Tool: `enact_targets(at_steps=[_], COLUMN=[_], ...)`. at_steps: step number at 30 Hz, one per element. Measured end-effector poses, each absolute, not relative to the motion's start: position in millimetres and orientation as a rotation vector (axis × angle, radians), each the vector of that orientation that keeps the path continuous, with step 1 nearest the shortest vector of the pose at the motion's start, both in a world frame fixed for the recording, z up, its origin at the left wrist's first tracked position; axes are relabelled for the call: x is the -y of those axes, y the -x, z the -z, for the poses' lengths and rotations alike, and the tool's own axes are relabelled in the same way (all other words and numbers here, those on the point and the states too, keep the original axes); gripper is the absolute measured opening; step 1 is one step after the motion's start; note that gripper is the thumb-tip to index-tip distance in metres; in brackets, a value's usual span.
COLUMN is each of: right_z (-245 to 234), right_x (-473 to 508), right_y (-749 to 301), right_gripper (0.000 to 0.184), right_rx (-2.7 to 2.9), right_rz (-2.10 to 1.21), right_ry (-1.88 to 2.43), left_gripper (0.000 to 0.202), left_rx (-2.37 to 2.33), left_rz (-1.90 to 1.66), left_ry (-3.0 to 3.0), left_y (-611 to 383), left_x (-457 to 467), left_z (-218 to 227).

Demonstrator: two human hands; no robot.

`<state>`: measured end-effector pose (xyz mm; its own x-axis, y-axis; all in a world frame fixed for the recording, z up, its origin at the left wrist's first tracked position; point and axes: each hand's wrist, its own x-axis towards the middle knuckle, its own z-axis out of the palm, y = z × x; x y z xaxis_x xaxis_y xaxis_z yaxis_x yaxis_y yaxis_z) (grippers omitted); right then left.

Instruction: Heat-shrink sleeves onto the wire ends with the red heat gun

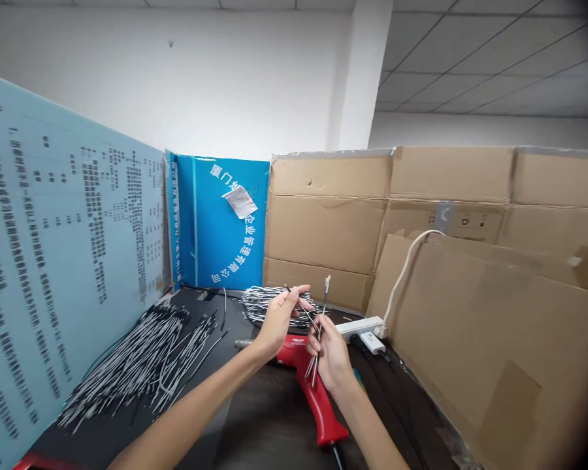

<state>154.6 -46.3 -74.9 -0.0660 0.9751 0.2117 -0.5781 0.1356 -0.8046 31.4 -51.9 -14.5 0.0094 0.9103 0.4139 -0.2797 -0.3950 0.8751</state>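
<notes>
My hands [308,336] are up in front of me, above the tabletop [269,437], and both are closed on thin wires. My left hand [281,320] pinches a thin dark wire [298,301] between thumb and fingers, though my fingers hide exactly where I grip it. My right hand [330,358] is clenched around a small bunch of thin wires [316,346]. Their lower ends stick out below my fist, and a small pale metal terminal [326,284] stands at the top of one. The wires cross between my hands, so I can't make out how many there are or whether the two hands hold the same one.

Directly under my hands lies a red heat gun [313,385], its body partly hidden by them and by my left forearm, with only its metal nozzle [242,343] showing past my arm. Behind my left hand sits a coiled bundle of black-and-white wires [269,305], and a large loose pile of similar wires [137,365] spreads across the left of the tabletop. To the right are a white power strip [360,328] and a white plug adapter [372,343], both just beside a cardboard sheet [485,352].
</notes>
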Motion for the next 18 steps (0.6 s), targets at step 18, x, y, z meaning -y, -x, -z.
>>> enact_targets(at_steps=[18], right_z=[32], right_x=[76], right_y=[-163], right_gripper=[0.035], right_rx=[1.223], right_rz=[-1.36], right_ry=[0.552], left_gripper=[0.047], left_rx=[-0.715], left_rz=[-1.13], left_ry=[-1.508], left_y=[1], left_x=[99], left_z=[4])
